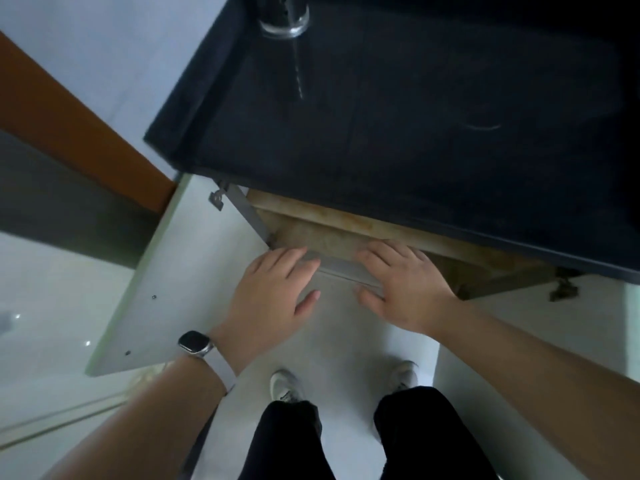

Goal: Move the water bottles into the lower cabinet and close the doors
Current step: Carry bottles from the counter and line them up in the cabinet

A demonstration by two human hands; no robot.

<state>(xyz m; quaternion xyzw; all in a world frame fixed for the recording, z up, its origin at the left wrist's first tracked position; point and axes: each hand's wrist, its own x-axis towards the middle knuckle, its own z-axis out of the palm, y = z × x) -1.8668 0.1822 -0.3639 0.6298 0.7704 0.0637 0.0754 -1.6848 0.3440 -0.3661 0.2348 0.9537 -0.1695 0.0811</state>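
Head view looks straight down past the dark surface [415, 98] edge at the lower cabinet [346, 233], both doors swung open: left door [194, 271] out wide with its hinge showing, right door [519, 341] partly covered by the forearm. Left hand [273, 296] and right hand [401, 282] hover side by side just in front of the cabinet opening, palms down, each grip spread with loose fingers, holding nothing. Smartwatch [195, 342] on the left wrist. No water bottles clearly in view: the cabinet interior is mostly hidden under the surface overhang, showing only a tan floor panel, so I cannot tell whether any bottles are inside. One clear, rounded item [285, 19] stands at the far edge of the surface, blurred and cropped; could be a bottle, cannot confirm. Judgement: with empty hands at the opening and doors not yet shut, placing may be mostly done, with one possible item left on top. Both doors remain to close. Feet [284, 386] planted on the pale floor [346, 341] between the doors.
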